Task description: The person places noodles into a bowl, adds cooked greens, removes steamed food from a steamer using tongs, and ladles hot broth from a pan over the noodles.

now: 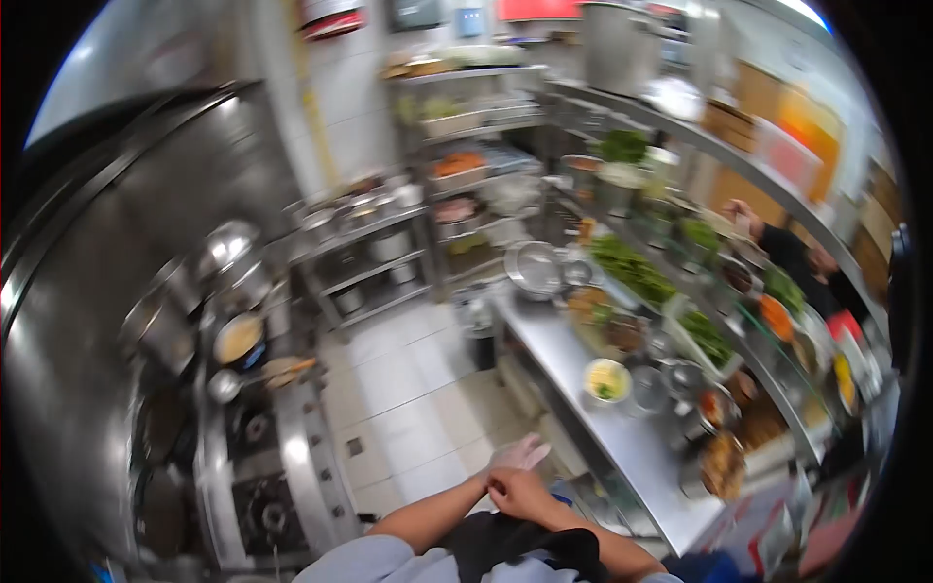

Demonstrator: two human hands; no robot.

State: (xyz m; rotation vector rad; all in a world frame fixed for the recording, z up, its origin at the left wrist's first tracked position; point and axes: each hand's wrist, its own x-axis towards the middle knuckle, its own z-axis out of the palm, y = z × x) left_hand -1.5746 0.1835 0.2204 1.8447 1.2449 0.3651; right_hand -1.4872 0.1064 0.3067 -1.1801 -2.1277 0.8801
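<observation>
My left hand is stretched out in front of my body, its fingers extended and nothing in it. It looks pale and whitish, as if covered by a thin see-through glove. My bare right hand lies across the left wrist, fingers curled at what seems to be the glove's cuff. Blur hides the fingertips. Both hands are over the floor, left of the steel counter. On that counter stand a white bowl with yellow and green food and a large metal bowl.
At left, a gas stove carries a pan and a ladle. A steel rack stands at the back. Shelves over the counter hold leafy greens. Beyond them is another person's dark sleeve.
</observation>
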